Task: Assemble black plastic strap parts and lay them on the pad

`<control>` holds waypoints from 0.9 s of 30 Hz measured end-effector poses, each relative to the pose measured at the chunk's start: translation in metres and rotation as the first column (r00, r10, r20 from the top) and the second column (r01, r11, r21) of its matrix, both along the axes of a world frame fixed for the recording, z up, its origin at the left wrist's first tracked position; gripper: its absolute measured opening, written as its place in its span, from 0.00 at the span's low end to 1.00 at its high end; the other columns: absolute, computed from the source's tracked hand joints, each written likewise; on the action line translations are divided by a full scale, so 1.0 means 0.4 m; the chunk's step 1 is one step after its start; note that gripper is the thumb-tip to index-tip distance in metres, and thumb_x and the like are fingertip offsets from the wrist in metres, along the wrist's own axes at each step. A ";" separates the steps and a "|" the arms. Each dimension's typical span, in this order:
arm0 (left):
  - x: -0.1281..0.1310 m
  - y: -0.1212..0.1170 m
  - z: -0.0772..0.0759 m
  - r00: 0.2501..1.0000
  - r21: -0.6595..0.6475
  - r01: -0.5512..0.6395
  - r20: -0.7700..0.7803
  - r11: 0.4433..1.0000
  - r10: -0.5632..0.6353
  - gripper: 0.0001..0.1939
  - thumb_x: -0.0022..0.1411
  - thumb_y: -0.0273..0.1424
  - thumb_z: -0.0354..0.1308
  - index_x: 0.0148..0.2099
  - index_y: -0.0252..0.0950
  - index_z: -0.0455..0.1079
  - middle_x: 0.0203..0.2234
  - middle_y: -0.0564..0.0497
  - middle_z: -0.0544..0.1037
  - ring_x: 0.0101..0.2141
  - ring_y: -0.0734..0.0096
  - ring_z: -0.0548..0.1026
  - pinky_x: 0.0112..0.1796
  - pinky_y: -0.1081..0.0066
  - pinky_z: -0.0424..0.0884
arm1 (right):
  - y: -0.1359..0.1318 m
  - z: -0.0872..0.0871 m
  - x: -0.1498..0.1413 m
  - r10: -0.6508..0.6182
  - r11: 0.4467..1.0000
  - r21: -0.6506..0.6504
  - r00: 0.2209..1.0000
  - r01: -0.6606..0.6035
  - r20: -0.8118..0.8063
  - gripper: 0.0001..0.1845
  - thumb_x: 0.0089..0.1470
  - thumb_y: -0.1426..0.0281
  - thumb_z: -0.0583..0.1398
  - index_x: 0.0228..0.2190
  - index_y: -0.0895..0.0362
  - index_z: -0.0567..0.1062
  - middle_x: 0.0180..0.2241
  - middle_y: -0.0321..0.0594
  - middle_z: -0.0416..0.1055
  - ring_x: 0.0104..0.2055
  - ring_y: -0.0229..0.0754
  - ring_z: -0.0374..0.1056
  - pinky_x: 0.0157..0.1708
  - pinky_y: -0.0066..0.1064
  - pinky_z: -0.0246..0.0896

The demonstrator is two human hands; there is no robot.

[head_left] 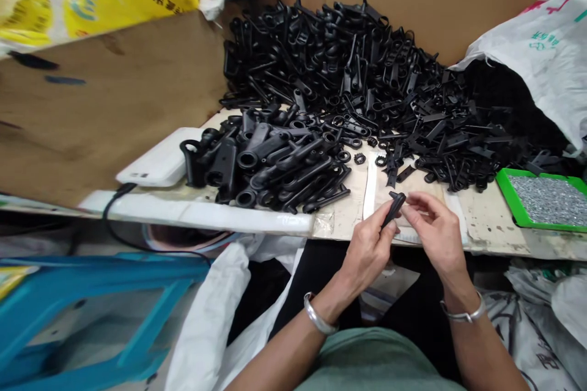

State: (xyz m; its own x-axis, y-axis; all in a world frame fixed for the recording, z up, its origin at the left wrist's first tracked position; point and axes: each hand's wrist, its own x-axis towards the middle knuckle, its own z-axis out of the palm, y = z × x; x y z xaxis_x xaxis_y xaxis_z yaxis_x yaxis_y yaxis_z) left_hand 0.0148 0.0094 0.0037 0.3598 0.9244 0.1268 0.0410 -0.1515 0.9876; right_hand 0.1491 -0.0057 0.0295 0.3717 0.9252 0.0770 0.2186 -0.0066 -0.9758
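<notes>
We have a small black plastic part (393, 209) pinched between the thumb and fingers of our left hand (369, 244), upper end tilted up, just above the front edge of the worktable (488, 223). Our right hand (438, 229) is right beside it, fingers curled and thumb close to the part; whether those fingertips grip something small, we cannot tell.

For steady work at this spot, we would want the left pinch firm and low on the part, leaving its upper end open to the right fingertips. Bracing both wrists against our body would probably help, since a piece this slim could roll under a sideways push. Holding it over the tabletop rather than past the edge seems wiser, as anything dropped there would be easier to find.

Beyond our hands lie small toothed rings (360, 159), with a heap of flat black pieces (435, 129) to the right and hollow black handles (275, 159) piled to the left. The green tray (508, 198) of tiny metal pieces (545, 198) sits on our right; we should reach around its rim, because a knock could scatter them
</notes>
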 end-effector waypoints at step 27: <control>-0.326 0.258 0.133 0.336 0.824 -0.277 -0.399 0.494 0.853 0.19 0.65 0.33 0.46 0.48 0.30 0.75 0.37 0.37 0.81 0.41 0.53 0.74 0.46 0.54 0.67 | 0.197 -0.039 0.102 0.283 0.959 -0.254 0.383 -0.124 0.879 0.14 0.58 0.71 0.58 0.46 0.53 0.75 0.45 0.45 0.69 0.39 0.45 0.71 0.38 0.34 0.64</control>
